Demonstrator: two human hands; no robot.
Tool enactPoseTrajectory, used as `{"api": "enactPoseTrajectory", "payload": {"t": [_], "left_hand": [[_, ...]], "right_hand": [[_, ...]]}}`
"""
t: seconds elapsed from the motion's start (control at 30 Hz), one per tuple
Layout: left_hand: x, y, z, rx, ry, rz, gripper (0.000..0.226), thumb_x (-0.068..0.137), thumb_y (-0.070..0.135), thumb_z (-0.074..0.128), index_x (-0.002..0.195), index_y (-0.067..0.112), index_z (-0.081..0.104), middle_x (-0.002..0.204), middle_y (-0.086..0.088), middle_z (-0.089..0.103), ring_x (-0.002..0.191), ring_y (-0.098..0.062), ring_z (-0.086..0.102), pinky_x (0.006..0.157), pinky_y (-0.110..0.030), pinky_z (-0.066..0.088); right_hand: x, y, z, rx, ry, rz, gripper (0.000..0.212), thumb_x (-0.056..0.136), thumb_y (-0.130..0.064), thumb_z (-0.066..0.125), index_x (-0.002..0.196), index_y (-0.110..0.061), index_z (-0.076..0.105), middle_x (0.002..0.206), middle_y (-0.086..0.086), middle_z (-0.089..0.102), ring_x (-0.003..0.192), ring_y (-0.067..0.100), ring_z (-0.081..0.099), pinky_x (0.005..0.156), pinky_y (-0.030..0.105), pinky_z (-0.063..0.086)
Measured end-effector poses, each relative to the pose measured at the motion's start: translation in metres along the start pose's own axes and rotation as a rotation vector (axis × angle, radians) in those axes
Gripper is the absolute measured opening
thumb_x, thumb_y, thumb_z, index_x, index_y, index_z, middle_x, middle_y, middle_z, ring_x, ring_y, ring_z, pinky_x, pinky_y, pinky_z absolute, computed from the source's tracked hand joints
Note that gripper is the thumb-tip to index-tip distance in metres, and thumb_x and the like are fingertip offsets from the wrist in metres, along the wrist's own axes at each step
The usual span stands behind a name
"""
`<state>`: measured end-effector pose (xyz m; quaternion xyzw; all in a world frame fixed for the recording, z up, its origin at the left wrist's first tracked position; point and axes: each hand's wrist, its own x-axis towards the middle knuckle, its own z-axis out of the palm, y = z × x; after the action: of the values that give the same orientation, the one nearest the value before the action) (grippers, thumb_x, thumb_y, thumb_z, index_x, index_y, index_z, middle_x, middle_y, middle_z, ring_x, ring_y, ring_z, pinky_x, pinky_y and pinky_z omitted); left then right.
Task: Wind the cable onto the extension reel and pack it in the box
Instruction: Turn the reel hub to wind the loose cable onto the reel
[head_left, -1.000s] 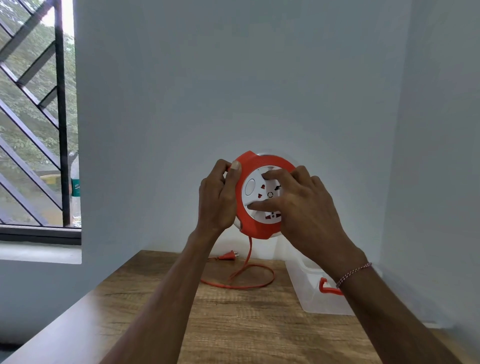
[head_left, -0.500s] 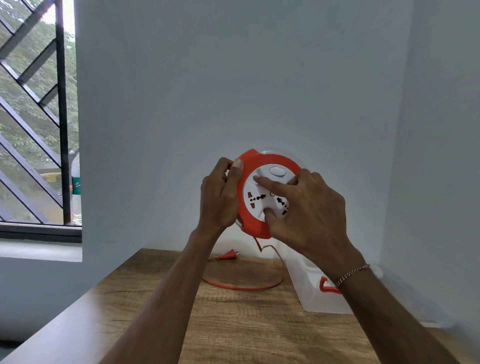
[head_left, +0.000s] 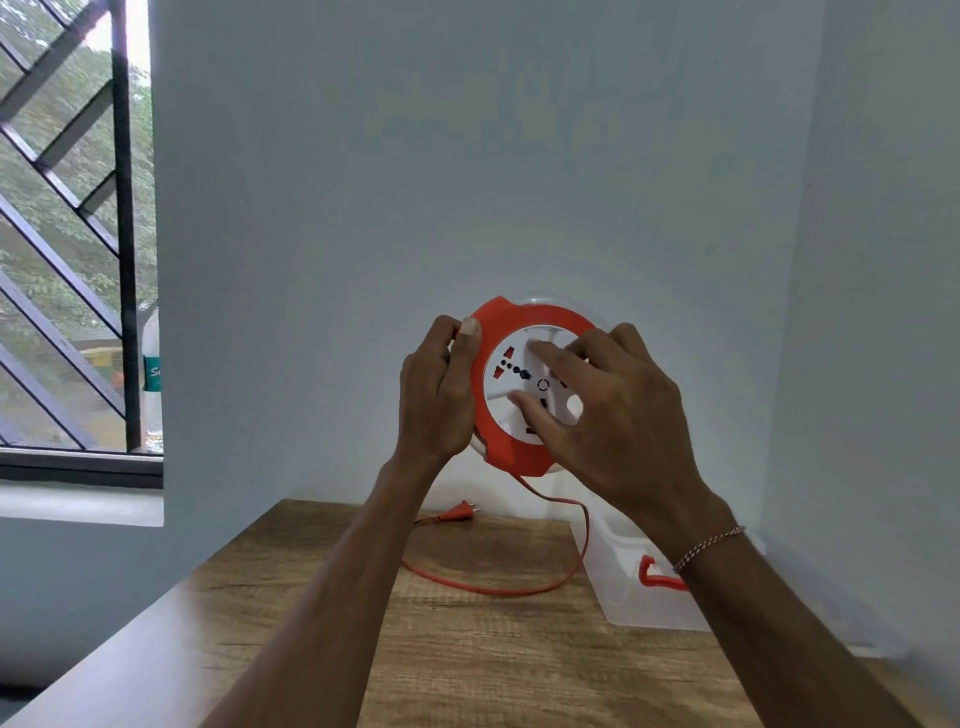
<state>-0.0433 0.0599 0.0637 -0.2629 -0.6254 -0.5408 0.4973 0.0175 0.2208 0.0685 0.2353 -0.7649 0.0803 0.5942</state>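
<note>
I hold a round orange extension reel (head_left: 519, 457) upright in the air above the table. My left hand (head_left: 436, 400) grips its orange rim on the left side, thumb on the front. My right hand (head_left: 613, 410) lies spread on the white socket disc (head_left: 511, 384), with index finger and thumb pressed on its face. An orange cable (head_left: 493, 590) hangs from the reel's bottom, loops across the table and ends in an orange plug (head_left: 460, 512) near the wall. A clear plastic box (head_left: 623, 597) with an orange latch stands at the right, partly hidden by my right forearm.
The wooden table (head_left: 467, 665) fills a corner, with walls behind it and to the right. On the left is a barred window (head_left: 67, 260) with a bottle (head_left: 150, 374) on its sill.
My right hand has turned the white disc clockwise; its sockets and button have shifted round. The cable loop on the table has swung to the right and the head view has dropped slightly.
</note>
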Motion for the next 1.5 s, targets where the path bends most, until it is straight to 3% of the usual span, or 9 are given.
{"api": "enactPoseTrajectory", "payload": {"t": [0.13,0.33,0.53,0.8,1.03,1.13,1.2,1.3,1.5], "left_hand": [[0.000,0.002,-0.001,-0.004,0.013,-0.002,0.020,0.101,0.037,0.039,0.089,0.031,0.054,0.085,0.015,0.067,0.069,-0.008,0.068,0.059,-0.017,0.057],[0.000,0.001,0.000,0.005,0.010,0.017,0.020,0.101,0.038,0.038,0.088,0.031,0.053,0.081,0.016,0.067,0.067,-0.009,0.068,0.057,-0.017,0.056],[0.000,0.000,0.000,0.026,-0.007,0.033,0.018,0.101,0.038,0.038,0.089,0.034,0.052,0.080,0.028,0.067,0.070,-0.004,0.069,0.057,-0.015,0.055],[-0.001,-0.003,0.001,0.068,0.006,0.038,0.030,0.100,0.040,0.039,0.096,0.017,0.058,0.079,0.018,0.068,0.067,-0.011,0.069,0.060,-0.028,0.061],[-0.001,-0.003,0.001,0.076,0.008,0.024,0.031,0.099,0.041,0.039,0.098,0.017,0.058,0.077,0.020,0.068,0.069,-0.008,0.070,0.058,-0.022,0.059],[0.000,-0.003,0.000,0.030,0.020,0.008,0.035,0.101,0.040,0.039,0.094,0.011,0.057,0.080,0.005,0.067,0.064,-0.017,0.067,0.055,-0.037,0.059],[0.000,-0.002,0.001,0.015,0.028,0.001,0.034,0.101,0.040,0.038,0.094,0.012,0.056,0.081,0.005,0.067,0.064,-0.016,0.067,0.055,-0.033,0.059],[-0.002,0.000,0.003,0.037,-0.001,0.022,0.027,0.101,0.039,0.039,0.097,0.019,0.056,0.083,0.023,0.068,0.070,-0.006,0.070,0.055,-0.017,0.056],[-0.003,-0.003,0.004,0.029,-0.025,0.013,0.030,0.099,0.042,0.039,0.098,0.017,0.056,0.082,0.027,0.068,0.070,-0.006,0.070,0.056,-0.016,0.055]], "right_hand": [[0.002,0.000,-0.003,0.025,-0.074,-0.112,0.032,0.071,-0.017,0.081,0.101,-0.017,0.073,0.114,0.012,0.066,0.103,0.033,0.057,0.084,0.045,0.053],[0.000,-0.003,-0.002,-0.041,-0.292,-0.100,0.051,0.058,-0.030,0.087,0.107,-0.027,0.072,0.129,0.015,0.058,0.117,0.040,0.050,0.092,0.053,0.046],[-0.004,-0.001,0.001,-0.122,-0.281,-0.057,0.064,0.050,-0.041,0.088,0.111,-0.034,0.070,0.119,0.015,0.061,0.107,0.039,0.054,0.085,0.051,0.049],[-0.005,-0.002,0.001,-0.087,-0.205,-0.023,0.058,0.051,-0.034,0.088,0.107,-0.030,0.072,0.104,0.019,0.065,0.088,0.038,0.061,0.073,0.048,0.051],[-0.008,-0.003,-0.001,-0.103,-0.150,-0.007,0.053,0.066,-0.050,0.066,0.117,-0.035,0.066,0.106,0.016,0.066,0.089,0.034,0.062,0.076,0.044,0.051],[-0.006,-0.002,-0.003,-0.117,-0.106,0.053,0.057,0.075,-0.058,0.062,0.128,-0.036,0.057,0.104,0.010,0.068,0.088,0.027,0.064,0.078,0.039,0.052],[-0.003,-0.002,-0.006,-0.094,-0.050,0.119,0.057,0.081,-0.064,0.051,0.127,-0.031,0.059,0.092,0.004,0.073,0.076,0.022,0.066,0.073,0.034,0.054],[0.001,-0.001,-0.010,-0.048,0.007,0.150,0.051,0.086,-0.057,0.052,0.117,-0.021,0.067,0.089,0.006,0.075,0.072,0.024,0.068,0.073,0.035,0.057],[0.000,0.006,-0.007,0.015,0.014,0.014,0.031,0.082,-0.033,0.070,0.102,-0.010,0.072,0.101,0.009,0.073,0.087,0.026,0.063,0.079,0.033,0.051]]}}
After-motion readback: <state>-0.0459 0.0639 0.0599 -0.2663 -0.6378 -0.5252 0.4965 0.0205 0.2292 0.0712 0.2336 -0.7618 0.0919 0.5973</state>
